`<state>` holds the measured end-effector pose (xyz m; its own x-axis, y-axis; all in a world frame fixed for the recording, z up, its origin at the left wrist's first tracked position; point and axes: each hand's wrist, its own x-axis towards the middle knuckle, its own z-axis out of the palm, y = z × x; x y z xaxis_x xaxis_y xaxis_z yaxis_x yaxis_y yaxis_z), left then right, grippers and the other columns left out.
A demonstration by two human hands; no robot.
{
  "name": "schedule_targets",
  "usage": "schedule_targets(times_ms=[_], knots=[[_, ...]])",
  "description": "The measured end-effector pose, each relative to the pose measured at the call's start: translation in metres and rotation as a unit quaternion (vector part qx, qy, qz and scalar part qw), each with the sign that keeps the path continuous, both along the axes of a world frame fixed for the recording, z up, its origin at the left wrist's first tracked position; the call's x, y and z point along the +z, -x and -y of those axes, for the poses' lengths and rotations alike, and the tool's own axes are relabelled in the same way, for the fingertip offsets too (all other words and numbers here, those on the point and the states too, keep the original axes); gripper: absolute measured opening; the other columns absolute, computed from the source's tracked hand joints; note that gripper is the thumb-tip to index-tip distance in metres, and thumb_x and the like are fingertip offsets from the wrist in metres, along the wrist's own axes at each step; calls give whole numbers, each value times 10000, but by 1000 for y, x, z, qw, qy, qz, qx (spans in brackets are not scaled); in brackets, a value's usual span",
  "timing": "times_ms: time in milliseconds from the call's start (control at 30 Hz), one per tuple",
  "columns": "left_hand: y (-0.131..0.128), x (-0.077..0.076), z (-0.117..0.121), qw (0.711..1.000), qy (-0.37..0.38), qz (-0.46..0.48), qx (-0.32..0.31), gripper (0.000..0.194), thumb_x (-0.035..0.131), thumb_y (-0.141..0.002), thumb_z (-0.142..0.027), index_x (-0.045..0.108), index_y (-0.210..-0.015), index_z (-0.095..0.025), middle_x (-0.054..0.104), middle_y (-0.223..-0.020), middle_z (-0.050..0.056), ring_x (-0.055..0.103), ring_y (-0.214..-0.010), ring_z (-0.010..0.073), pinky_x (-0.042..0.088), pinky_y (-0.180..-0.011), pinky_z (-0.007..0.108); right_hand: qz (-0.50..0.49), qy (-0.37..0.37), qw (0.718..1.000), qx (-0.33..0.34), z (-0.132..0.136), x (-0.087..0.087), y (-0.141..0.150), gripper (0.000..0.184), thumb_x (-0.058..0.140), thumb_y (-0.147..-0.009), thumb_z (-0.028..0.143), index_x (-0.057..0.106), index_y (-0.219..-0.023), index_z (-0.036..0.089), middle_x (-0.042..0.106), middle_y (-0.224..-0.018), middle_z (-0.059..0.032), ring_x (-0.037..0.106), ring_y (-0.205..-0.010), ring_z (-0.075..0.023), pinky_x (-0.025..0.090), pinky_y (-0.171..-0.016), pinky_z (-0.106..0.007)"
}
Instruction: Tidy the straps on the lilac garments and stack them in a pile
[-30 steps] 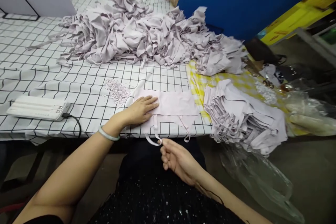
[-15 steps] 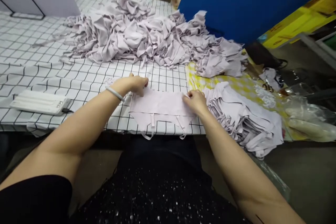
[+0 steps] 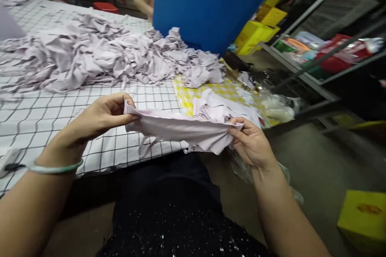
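A pale lilac strappy garment piece [image 3: 181, 128] is stretched between my hands above the table's front edge, its thin straps hanging down. My left hand [image 3: 105, 114] pinches its left end between thumb and fingers. The right end is gripped by my right hand [image 3: 250, 140]. Behind the held piece, a stack of matching flat pieces [image 3: 211, 106] lies at the table's right, partly hidden by it. Further back spreads a large loose heap of the same lilac cloth [image 3: 99, 54].
A checked white tablecloth [image 3: 150, 94] covers the table. A blue panel [image 3: 208, 8] stands behind the heap. Clear plastic bags [image 3: 277, 104] lie at the right end, near a metal rack [image 3: 304, 76]. A yellow box [image 3: 363, 217] sits on the floor. Another person's arm [image 3: 143, 0] shows at the back.
The garment piece lay flat on the table under both hands; now it is lifted off and pulled taut between them. The view has swung to the right.
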<state>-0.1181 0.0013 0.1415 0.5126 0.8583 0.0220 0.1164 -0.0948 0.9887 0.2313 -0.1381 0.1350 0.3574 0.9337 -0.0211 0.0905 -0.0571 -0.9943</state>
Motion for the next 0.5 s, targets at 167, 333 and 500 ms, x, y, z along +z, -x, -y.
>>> schedule_targets(times_ms=[167,333,500], knots=[[-97,-6,20,971,117,205,-47,301,873,-617,-261,632,-775,-174,642,-694,-14,580,-574,98,476,-499,187,38,-67,984,-158,50,19,-59,393,810,-661,483,555,-882,282,577,-739,29,577,-640,-166,501,-611,-319],[-179,-9,7,950,189,221,-116,334,878,-642,-314,687,-862,-149,686,-754,11,620,-633,108,495,-562,193,7,-99,960,-262,59,24,-107,442,860,-632,451,603,-946,275,659,-814,6,639,-681,-188,552,-643,-342],[-246,-13,-47,962,196,168,-88,379,856,-616,-347,679,-883,-144,694,-784,23,628,-660,126,486,-592,219,6,-100,961,-259,11,10,-165,477,859,-628,488,617,-964,251,709,-876,-21,681,-732,-203,558,-654,-329]])
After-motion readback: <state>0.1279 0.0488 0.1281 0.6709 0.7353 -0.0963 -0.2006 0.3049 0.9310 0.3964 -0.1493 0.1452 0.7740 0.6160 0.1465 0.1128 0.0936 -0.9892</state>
